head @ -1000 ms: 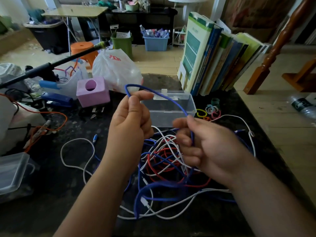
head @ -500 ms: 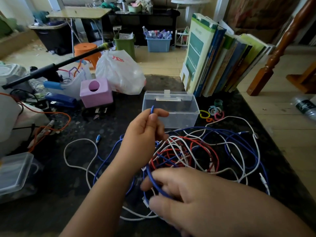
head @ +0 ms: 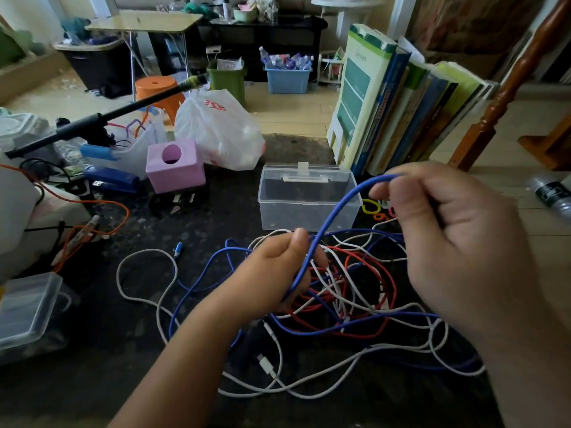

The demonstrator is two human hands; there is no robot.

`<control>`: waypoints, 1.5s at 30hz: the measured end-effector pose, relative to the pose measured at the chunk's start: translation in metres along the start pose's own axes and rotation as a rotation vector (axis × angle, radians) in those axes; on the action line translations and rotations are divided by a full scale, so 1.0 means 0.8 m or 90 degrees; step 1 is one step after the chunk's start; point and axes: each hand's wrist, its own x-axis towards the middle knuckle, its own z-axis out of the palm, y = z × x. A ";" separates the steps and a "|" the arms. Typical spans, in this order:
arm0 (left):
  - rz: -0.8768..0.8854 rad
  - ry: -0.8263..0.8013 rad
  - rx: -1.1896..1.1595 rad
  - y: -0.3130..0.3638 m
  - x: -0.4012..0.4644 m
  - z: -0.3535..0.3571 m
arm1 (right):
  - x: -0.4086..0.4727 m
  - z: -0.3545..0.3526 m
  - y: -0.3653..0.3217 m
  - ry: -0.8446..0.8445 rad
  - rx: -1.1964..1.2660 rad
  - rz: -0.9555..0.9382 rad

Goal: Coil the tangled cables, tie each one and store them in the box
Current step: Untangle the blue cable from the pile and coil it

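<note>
A: Blue cable (head: 332, 217) spans both grips: the left hand (head: 278, 270) is curled round it low, the right hand (head: 448, 242) pinches it higher, pulling the strand taut.

B: Why held so?

A: Probably to draw one length free of the tangle (head: 355, 288) lying just beneath the left grip on the tabletop (head: 92, 350), ready for coiling.

B: And the box (head: 309, 199)?

A: Clear plastic, lid up, beyond the left grip; the coloured ties (head: 375, 210) lie beside it, under the right grip.

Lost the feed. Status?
Left hand and right hand both grip blue cable. Clear box shut. Cable runs into tangle.
</note>
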 end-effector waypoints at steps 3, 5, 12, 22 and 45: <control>-0.001 -0.080 -0.134 0.009 0.000 0.011 | 0.014 0.046 -0.004 0.047 0.037 0.180; 0.011 -0.106 -0.200 0.015 0.001 0.014 | 0.010 0.049 0.030 0.076 0.054 0.278; 0.103 -0.217 -0.474 0.028 -0.004 0.010 | -0.010 0.069 0.047 -0.132 -0.036 0.379; 0.107 0.055 -0.438 0.041 -0.002 0.009 | -0.027 0.076 -0.052 -0.507 -0.086 0.227; -0.069 -0.165 -0.114 0.048 -0.009 0.045 | 0.015 0.022 -0.009 -0.032 -0.077 0.058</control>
